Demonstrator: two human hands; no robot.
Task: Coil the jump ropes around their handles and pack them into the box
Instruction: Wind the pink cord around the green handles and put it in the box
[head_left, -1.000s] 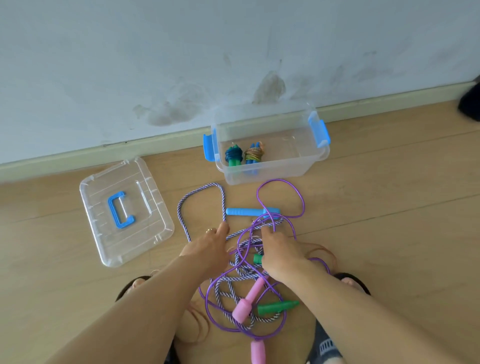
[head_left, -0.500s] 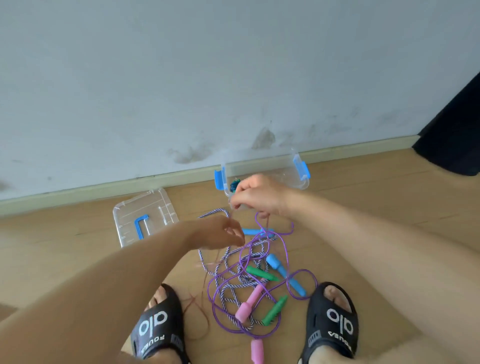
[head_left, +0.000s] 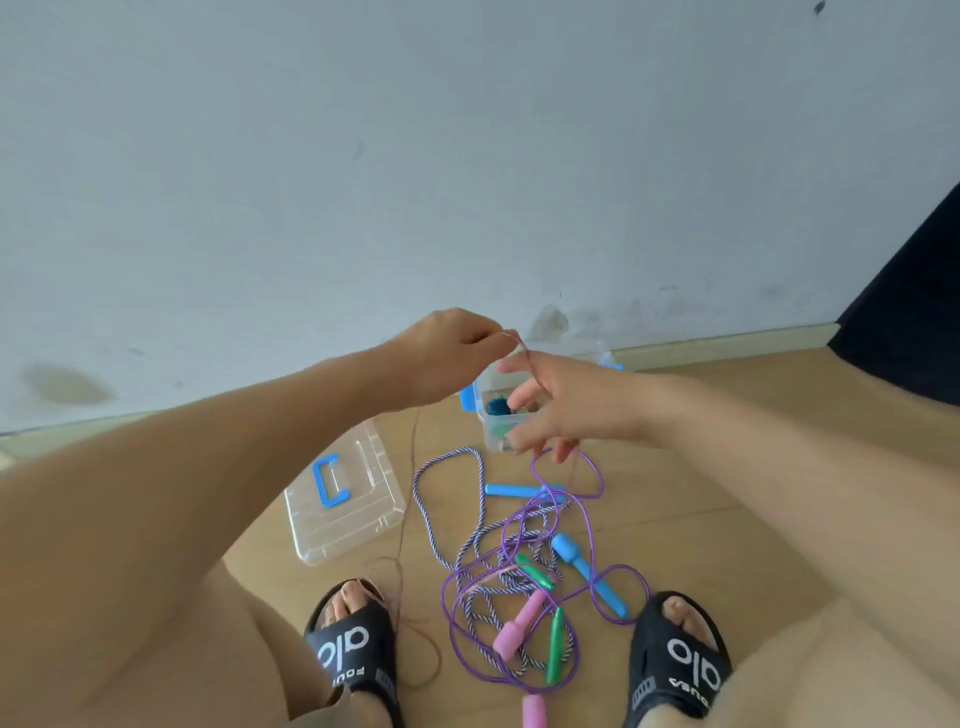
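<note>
Both hands have come up off the floor since a moment ago, and the head has lifted with them, so far more of the grey wall fills the view. Her left hand is raised in front of the wall, thumb and fingers pinched shut on a thin reddish-brown rope that drops from the pinch straight down past the lid and trails in a loose curl by the left sandal. Her right hand hangs just beside it, fingers spread and loosely curled; the same thin rope crosses over its knuckles, though whether the fingers actually grip it I cannot tell (they blur a bit at the tips).

Behind the right hand sits the clear box with blue latches, against the skirting board, and a dark blue coiled bundle shows inside it. The lid, with its blue handle, lies flat on the wood floor to the left of the box.

Between the two sandals lies the tangle: a purple rope looping wide, a blue-and-white braided rope threaded through it, and handles scattered among them, namely a blue handle lying crosswise near the box, another blue handle pointing toward the right sandal, two green handles, and two pink handles, one at the very bottom edge.
</note>
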